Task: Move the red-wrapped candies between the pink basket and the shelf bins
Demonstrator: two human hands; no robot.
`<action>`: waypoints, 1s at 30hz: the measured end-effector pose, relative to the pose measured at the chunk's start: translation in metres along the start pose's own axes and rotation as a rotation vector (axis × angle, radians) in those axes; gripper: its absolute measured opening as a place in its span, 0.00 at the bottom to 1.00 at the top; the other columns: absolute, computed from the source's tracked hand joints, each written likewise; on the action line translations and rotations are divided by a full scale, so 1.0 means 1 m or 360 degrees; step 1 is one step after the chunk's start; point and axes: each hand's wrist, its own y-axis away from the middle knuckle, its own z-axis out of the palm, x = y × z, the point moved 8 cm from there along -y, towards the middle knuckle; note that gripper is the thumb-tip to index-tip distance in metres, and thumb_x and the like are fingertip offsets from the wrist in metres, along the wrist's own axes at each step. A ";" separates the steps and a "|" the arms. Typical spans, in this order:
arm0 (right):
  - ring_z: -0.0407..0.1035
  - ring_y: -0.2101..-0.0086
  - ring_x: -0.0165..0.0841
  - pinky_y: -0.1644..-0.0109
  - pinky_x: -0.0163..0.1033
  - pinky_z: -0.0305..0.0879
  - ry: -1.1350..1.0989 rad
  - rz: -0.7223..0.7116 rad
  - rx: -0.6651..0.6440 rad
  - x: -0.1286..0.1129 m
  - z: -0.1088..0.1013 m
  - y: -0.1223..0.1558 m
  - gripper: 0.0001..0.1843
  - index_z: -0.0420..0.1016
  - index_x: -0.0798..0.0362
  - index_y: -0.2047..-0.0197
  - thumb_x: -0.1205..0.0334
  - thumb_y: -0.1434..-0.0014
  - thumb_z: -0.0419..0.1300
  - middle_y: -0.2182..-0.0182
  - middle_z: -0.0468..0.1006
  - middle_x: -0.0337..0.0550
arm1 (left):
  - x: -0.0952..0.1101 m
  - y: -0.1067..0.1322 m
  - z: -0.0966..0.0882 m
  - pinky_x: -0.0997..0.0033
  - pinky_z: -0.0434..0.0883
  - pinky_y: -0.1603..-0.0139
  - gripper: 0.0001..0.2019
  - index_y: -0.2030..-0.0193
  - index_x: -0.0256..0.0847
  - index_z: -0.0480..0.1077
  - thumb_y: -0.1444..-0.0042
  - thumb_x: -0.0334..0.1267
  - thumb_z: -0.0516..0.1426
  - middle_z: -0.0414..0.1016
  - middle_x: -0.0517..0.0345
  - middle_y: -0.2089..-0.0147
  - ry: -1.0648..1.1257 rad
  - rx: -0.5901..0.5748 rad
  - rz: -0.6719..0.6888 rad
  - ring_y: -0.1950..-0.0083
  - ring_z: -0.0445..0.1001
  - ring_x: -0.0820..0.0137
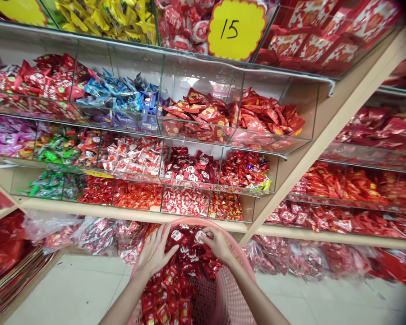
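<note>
A pink perforated plastic basket stands below me at the foot of the shelves. Dark red wrapped candies with white labels fill its far part, and brighter red candy packets lie nearer to me. My left hand rests at the basket's far left, palm down, with its fingers stretched and thumb apart at the edge of the dark candies. On the other side, my right hand has thumb and fingers pinched on a dark red candy at the top of the pile. Its fingertips partly cover that candy.
Clear-walled shelf bins of wrapped candy rise ahead, including dark red candies like those in the basket. A yellow tag reads 15. A slanting wooden upright divides the shelves. Plastic bags of candy lie on the tiled floor.
</note>
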 end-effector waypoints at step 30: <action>0.69 0.73 0.35 0.72 0.33 0.53 0.1319 0.0067 0.0338 0.005 -0.023 0.002 0.20 0.62 0.54 0.61 0.45 0.41 0.43 0.75 0.73 0.44 | -0.076 0.028 -0.005 0.63 0.63 0.45 0.33 0.39 0.39 0.51 0.48 0.56 0.48 0.62 0.44 0.41 0.1335 -0.0180 -0.0843 0.42 0.62 0.64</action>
